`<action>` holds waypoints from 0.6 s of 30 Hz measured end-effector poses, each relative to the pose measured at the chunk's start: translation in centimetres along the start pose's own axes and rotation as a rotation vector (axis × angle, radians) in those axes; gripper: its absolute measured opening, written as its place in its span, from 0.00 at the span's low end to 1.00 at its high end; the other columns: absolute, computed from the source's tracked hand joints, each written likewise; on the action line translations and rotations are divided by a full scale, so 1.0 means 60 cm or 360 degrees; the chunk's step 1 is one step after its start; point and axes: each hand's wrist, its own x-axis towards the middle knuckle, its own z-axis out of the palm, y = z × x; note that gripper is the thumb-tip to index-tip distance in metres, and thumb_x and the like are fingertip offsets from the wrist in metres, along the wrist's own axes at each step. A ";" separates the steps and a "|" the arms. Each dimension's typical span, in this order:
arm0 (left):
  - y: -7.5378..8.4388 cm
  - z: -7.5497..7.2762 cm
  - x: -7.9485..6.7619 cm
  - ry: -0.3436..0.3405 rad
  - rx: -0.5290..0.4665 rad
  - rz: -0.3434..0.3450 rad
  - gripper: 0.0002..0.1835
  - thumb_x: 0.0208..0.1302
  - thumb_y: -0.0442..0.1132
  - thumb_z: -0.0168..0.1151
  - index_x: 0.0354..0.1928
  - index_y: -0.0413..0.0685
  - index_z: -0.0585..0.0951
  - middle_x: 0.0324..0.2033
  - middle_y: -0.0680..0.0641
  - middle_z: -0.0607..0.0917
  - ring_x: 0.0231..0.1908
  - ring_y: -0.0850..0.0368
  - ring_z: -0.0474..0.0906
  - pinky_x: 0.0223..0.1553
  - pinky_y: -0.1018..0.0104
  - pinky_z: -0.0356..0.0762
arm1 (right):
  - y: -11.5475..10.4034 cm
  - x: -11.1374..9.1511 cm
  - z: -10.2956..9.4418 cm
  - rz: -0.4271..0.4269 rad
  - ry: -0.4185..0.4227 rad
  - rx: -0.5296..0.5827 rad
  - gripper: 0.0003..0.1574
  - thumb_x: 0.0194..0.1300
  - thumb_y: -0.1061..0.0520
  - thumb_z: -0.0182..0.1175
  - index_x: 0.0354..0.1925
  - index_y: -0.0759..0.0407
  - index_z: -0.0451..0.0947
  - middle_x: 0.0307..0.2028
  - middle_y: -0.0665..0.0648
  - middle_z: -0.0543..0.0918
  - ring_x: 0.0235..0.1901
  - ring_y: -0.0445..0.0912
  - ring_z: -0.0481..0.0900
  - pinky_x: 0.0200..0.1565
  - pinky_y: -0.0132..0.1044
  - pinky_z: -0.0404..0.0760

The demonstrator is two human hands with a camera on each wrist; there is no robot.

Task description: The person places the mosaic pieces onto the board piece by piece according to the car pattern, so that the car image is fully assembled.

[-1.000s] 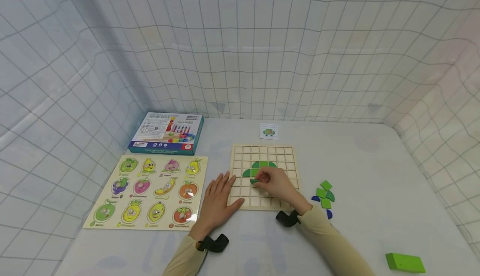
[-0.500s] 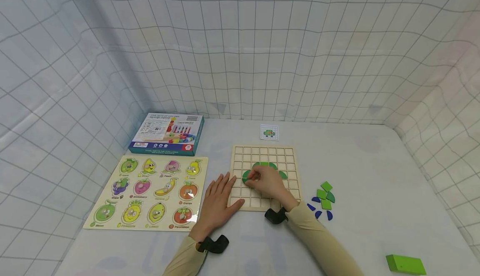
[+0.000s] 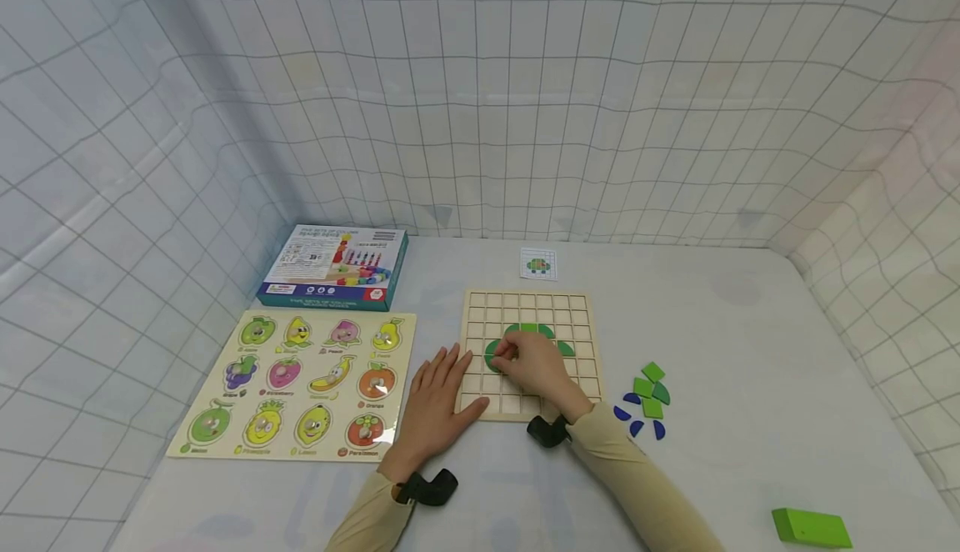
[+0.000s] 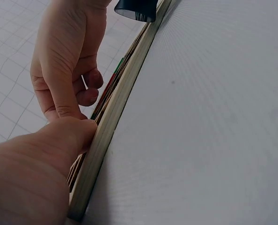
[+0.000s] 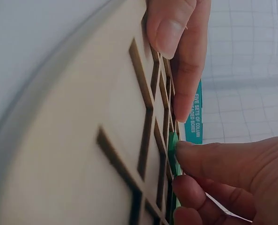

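Note:
A wooden grid board (image 3: 510, 402) lies on the table, with green quarter-circle and square pieces forming a dome in its middle cells. My right hand (image 3: 534, 362) is over the board, fingers curled, and pinches a green quarter-circle (image 5: 172, 149) at the left end of that dome. In the right wrist view the thumb tip touches this piece, low in its cell. My left hand (image 3: 437, 402) rests palm down with fingers spread along the board's left edge, its thumb on the near corner. Part of the dome is hidden by the right hand.
Loose green pieces (image 3: 642, 387) and blue half-circles (image 3: 622, 414) lie right of the board. A turtle pattern card (image 3: 538, 264) is behind it. To the left are a fruit puzzle board (image 3: 292, 402) and a box (image 3: 333, 264). A green block (image 3: 812, 528) sits front right.
My right hand has moved slightly left and down with the green quarter-circle, setting it below another at the dome's left end. The last half second shows almost no motion. The left hand stays still.

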 end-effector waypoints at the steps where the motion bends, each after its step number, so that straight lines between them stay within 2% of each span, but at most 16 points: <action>1: 0.000 0.000 0.000 -0.0002 -0.0004 -0.0002 0.38 0.62 0.58 0.58 0.69 0.45 0.65 0.68 0.40 0.62 0.69 0.43 0.51 0.65 0.45 0.45 | 0.000 0.000 0.000 -0.0002 -0.0003 -0.0005 0.07 0.58 0.53 0.68 0.26 0.50 0.79 0.21 0.42 0.77 0.19 0.36 0.71 0.23 0.32 0.70; 18: -0.001 0.000 0.000 0.0000 -0.0001 0.0005 0.38 0.62 0.58 0.58 0.69 0.45 0.65 0.68 0.40 0.62 0.68 0.42 0.52 0.65 0.44 0.46 | 0.005 -0.001 0.002 0.0014 -0.0049 -0.0029 0.09 0.55 0.52 0.70 0.25 0.48 0.78 0.20 0.41 0.75 0.19 0.37 0.70 0.21 0.32 0.69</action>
